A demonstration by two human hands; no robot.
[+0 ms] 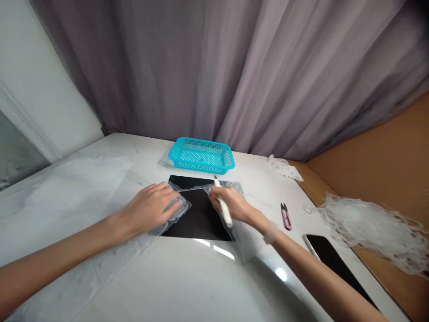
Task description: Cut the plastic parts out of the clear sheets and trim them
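My left hand (156,205) lies with its fingers stretched out over sheer white lace fabric (181,209), at the left side of a black rectangular mat (203,217). Wrapped round a thick white pen-shaped tool (225,212) are the fingers of my right hand (233,202), above the mat's right side. The tool's dark tip points up and away from me. More lace with a scalloped edge crosses the far part of the mat and shows beside my right hand. Whether those fingers also touch the lace is hidden.
Behind the mat stands a blue perforated plastic basket (201,156). Pink thread snips (286,217) and a black-screened phone (335,264) lie at the right, near a heap of white lace scraps (372,228). A small white scrap (284,168) rests farther back. Sheer fabric (63,192) covers the left side.
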